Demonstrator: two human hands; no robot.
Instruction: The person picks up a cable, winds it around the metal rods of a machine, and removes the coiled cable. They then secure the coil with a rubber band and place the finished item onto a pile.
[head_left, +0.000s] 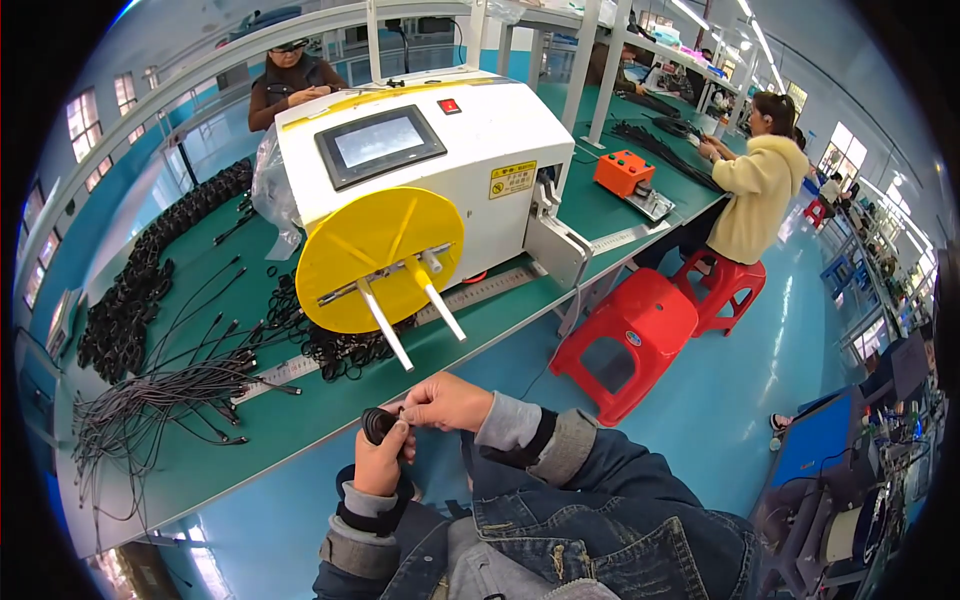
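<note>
A small coil of black cable (377, 425) sits in my left hand (380, 462), its thumb and fingers closed round the bundle. My right hand (448, 402) meets it from the right, fingertips pinched together at the coil's edge; what lies in that pinch is too small to make out. Both hands are held off the table, just below its front edge. Beyond them stands a white winding machine with a yellow disc (385, 255). Two metal rods (387, 328) stick out from the disc toward me, bare of cable.
Loose black cables (170, 395) spread over the green table (290, 425) at left, with rows of coiled ones (130, 300) behind. Black rings (345, 350) lie under the disc. Red stools (630, 340) and a seated person (755, 185) are at right; another person (290, 85) is across the table.
</note>
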